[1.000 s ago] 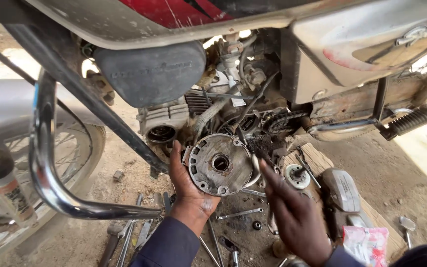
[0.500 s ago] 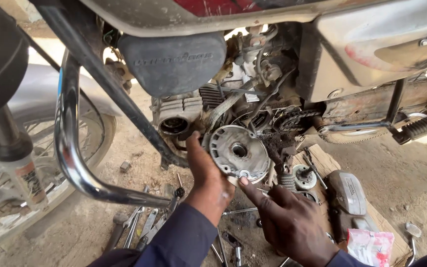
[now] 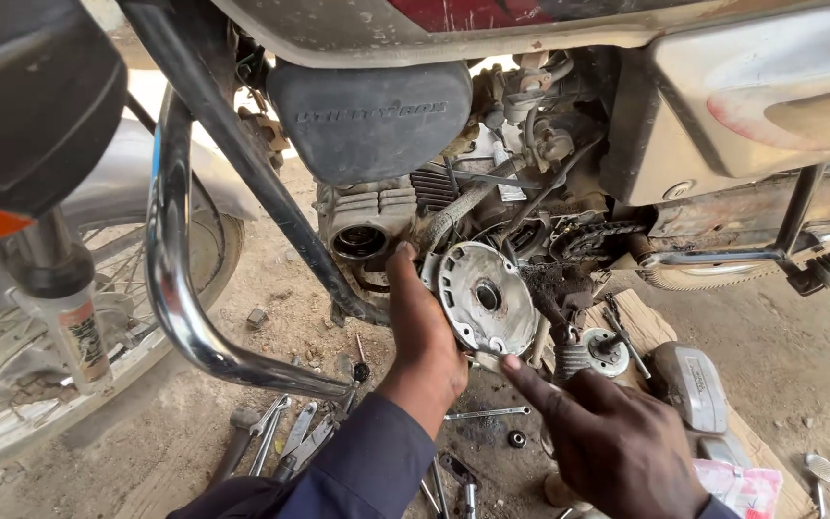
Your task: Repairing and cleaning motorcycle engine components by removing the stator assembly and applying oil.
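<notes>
Round silver rotor (image 3: pixel 485 297), grimy and slotted, gripped by left hand (image 3: pixel 425 332); right hand (image 3: pixel 607 437) points, fingers released.

My head-worn camera, the only view, looked down and forward from close range at the motorcycle engine (image 3: pixel 492 240), taking in my left hand (image 3: pixel 425 332), my right hand (image 3: pixel 617 442) and the dirt ground (image 3: pixel 271 279).
</notes>
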